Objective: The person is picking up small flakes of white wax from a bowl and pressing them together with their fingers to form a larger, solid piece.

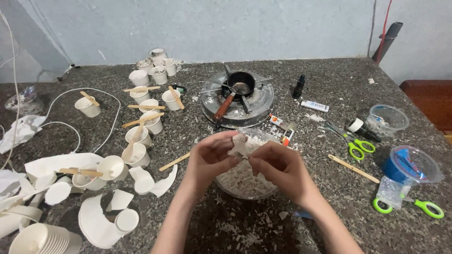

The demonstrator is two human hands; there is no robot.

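Both hands meet over a clear bowl filled with white wax pieces. My left hand and my right hand together pinch one white wax chunk just above the bowl. White flakes lie scattered on the granite counter in front of the bowl. Behind the bowl stands a round metal burner carrying a small black pot with a wooden handle.
Several white paper cups with wooden sticks stand to the left, torn cups at the near left. Green-handled scissors, a second pair, clear plastic cups, a wooden stick and a small dark bottle lie to the right.
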